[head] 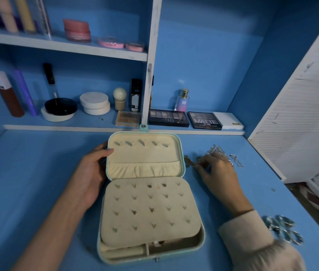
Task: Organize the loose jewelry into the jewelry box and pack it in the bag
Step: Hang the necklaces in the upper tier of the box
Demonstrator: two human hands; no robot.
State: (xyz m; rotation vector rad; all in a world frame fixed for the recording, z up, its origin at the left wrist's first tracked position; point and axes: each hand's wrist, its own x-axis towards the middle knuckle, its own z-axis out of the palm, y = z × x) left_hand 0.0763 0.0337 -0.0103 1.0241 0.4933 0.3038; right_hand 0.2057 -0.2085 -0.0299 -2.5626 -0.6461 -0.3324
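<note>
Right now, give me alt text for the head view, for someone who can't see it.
An open jewelry box lies on a blue desk; the left hand grips its lid edge while the right hand touches tangled chains beside it. Rings lie near the right sleeve; cosmetics line the shelves behind.

A flat blue-painted desktop [37, 173] carries everything; at its middle lies an open mint-green jewelry box [145, 153] lined with cream velvet, its lid opened toward the back wall; just right of the lid lies a tangled heap of thin gold and silver chains [218, 149]; near the right edge, well apart from that heap, sits a cluster of chunky silver rings [285, 221]; a small pale speck [273, 189] lies between the two.
</note>
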